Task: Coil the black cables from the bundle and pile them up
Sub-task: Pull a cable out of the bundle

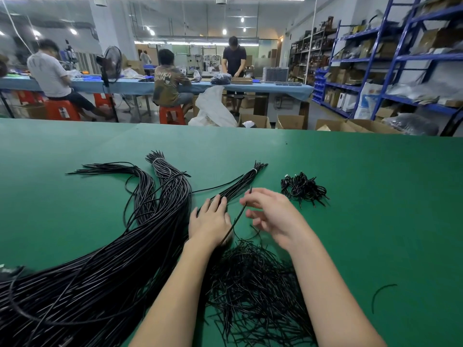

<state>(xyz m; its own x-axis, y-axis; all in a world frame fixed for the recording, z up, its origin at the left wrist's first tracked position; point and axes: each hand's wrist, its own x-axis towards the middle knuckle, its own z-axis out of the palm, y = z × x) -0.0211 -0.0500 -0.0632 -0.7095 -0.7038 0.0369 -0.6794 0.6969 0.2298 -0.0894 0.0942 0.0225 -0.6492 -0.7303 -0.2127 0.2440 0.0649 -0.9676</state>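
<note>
A thick bundle of long black cables (105, 259) sweeps from the lower left up to tied ends at the table's middle. My left hand (210, 221) lies with straight fingers on a thinner tied strand of the bundle (240, 182). My right hand (273, 216) pinches one single black cable (238, 216) near its tip, and the cable runs down under my left palm. A small pile of coiled cables (303, 189) sits to the right of my hands. A heap of thin black ties (255, 289) lies between my forearms.
The work surface is a green table (375, 196). One loose black piece (380, 294) lies at the lower right. Beyond the far edge sit several people at a blue bench, cardboard boxes on the floor and blue shelving at the right.
</note>
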